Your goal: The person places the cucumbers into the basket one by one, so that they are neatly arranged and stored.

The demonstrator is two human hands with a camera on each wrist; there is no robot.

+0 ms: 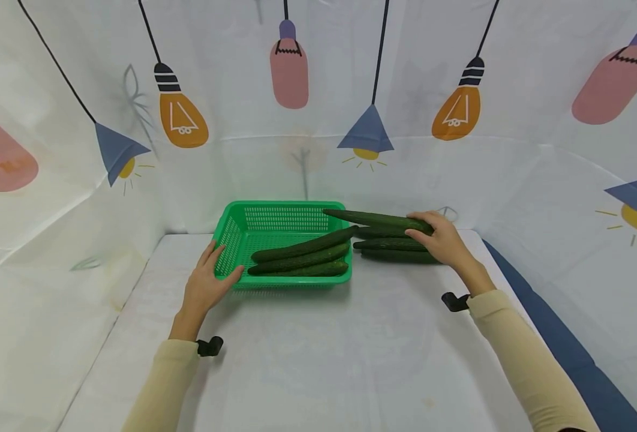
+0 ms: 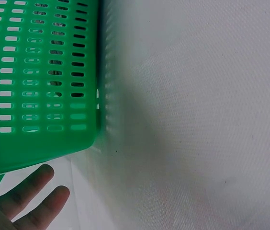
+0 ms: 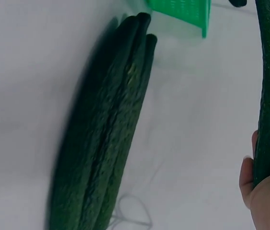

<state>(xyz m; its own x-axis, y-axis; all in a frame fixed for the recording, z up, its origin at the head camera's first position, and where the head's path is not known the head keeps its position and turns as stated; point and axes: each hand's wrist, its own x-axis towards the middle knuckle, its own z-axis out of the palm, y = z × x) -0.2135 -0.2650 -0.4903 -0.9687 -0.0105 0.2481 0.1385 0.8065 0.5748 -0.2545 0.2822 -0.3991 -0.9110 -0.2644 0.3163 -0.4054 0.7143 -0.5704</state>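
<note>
A green plastic basket (image 1: 283,281) with slotted walls sits on the table, three cucumbers (image 1: 299,261) side by side in it. My left hand (image 1: 206,285) is spread at its front left corner, the thumb at the front rim. Two of its fingers (image 2: 49,206) extend straight past the end wall in the left wrist view. With my right hand (image 1: 437,240) I grip a cucumber (image 1: 372,219) near its right end. The cucumber's thin end reaches over the basket's right rim. Below it, three more cucumbers (image 3: 108,129) lie together on the table, right of the basket.
White sheeting (image 1: 308,168) printed with lamps and bulbs rises behind the white table (image 1: 318,360) and at both sides. Blue fabric (image 1: 556,336) runs along the right table edge. Each wrist carries a small black camera mount (image 1: 455,302).
</note>
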